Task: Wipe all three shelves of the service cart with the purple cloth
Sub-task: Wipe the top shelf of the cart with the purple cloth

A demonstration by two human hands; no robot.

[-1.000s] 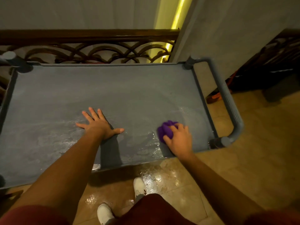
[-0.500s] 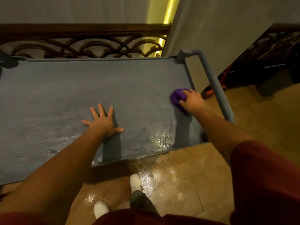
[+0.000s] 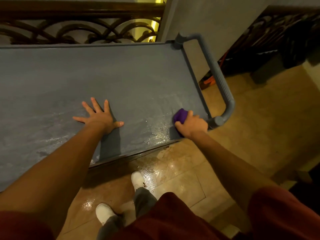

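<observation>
The grey top shelf (image 3: 107,75) of the service cart fills the middle of the view, with wet streaks near its front edge. My right hand (image 3: 193,124) presses the bunched purple cloth (image 3: 180,116) onto the shelf's near right corner, close to the handle post. My left hand (image 3: 98,116) lies flat on the shelf with fingers spread, left of the cloth and holding nothing. The two lower shelves are hidden under the top one.
A grey tubular handle (image 3: 218,73) runs along the cart's right end. A dark wooden railing (image 3: 78,30) with scrollwork stands behind the cart. The tiled floor (image 3: 173,172) below is wet near my white shoes (image 3: 136,179). Dark clutter (image 3: 277,40) sits at the far right.
My right hand has swept the purple cloth from the near right corner up toward the far right and back to the near corner. My left hand stayed flat in place.
</observation>
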